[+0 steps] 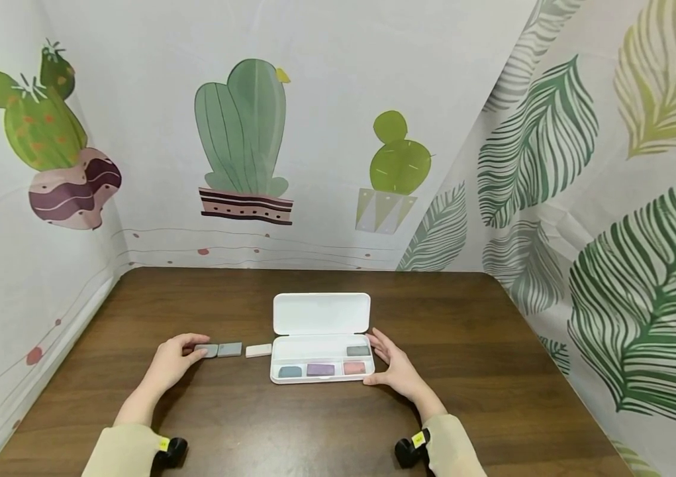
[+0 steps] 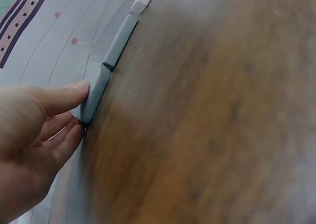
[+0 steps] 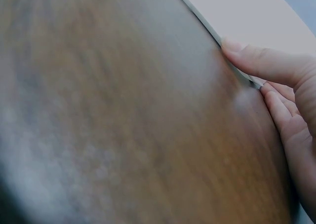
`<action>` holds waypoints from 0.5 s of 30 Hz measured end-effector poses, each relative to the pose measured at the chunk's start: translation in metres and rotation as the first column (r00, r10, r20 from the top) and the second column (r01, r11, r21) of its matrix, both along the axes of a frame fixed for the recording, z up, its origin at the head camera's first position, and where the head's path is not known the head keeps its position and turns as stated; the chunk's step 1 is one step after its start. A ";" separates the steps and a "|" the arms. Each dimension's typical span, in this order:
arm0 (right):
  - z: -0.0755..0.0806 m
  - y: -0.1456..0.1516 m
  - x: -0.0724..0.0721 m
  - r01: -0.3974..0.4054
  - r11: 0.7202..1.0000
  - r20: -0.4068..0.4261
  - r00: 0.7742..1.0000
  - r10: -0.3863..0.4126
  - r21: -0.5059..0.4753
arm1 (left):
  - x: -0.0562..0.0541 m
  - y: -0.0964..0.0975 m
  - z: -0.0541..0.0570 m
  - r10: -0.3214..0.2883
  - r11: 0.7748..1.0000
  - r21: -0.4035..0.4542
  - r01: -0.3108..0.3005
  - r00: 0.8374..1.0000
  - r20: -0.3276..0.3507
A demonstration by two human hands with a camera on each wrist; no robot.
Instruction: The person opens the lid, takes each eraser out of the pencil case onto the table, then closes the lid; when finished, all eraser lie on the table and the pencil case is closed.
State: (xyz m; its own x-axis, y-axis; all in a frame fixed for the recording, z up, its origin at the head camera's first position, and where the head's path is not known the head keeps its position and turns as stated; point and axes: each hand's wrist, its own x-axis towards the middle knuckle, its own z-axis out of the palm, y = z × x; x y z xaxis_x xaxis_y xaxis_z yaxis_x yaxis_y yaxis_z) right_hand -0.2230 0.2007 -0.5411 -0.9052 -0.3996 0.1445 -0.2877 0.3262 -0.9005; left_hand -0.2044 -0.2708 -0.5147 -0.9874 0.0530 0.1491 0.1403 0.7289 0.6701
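Observation:
At the left end of a row of small blocks, my left hand (image 1: 172,361) pinches a blue-grey eraser-like block (image 2: 95,95) between thumb and fingers. A second grey block (image 1: 230,349) touches its right end, and a white block (image 1: 257,351) lies beyond a small gap, next to the case. My right hand (image 1: 395,366) grips the right end of an open white case (image 1: 302,346), thumb at the front corner and fingers along the side. Inside, a blue block (image 1: 290,371), a purple block (image 1: 320,370) and a pink block (image 1: 354,368) lie in the front compartments; a grey-green block (image 1: 357,351) sits at the back right.
The case's lid (image 1: 322,313) stands raised at the back. Everything rests on a brown wooden table (image 1: 242,424). Behind and beside it hangs a white cloth (image 1: 326,86) printed with cacti and leaves.

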 end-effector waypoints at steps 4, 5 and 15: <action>-0.001 0.001 0.000 -0.012 1.000 -0.010 1.000 0.012 -0.005 | -0.001 0.000 -0.001 0.002 1.000 -0.004 -0.002 1.000 -0.008; -0.001 0.001 0.000 -0.013 1.000 -0.011 1.000 0.013 -0.007 | -0.001 0.000 -0.001 0.003 1.000 -0.004 -0.003 1.000 -0.011; 0.001 0.001 0.000 -0.005 1.000 0.025 1.000 0.005 -0.010 | -0.003 -0.001 -0.002 0.019 1.000 -0.012 -0.020 0.997 -0.077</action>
State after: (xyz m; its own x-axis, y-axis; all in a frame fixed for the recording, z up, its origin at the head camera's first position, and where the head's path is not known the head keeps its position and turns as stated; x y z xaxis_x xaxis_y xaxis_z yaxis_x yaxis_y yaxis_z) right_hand -0.2230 0.2013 -0.5402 -0.9067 -0.4024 0.1262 -0.2668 0.3156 -0.9106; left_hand -0.2073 -0.2714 -0.5167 -0.9738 0.0368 0.2242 0.1772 0.7405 0.6483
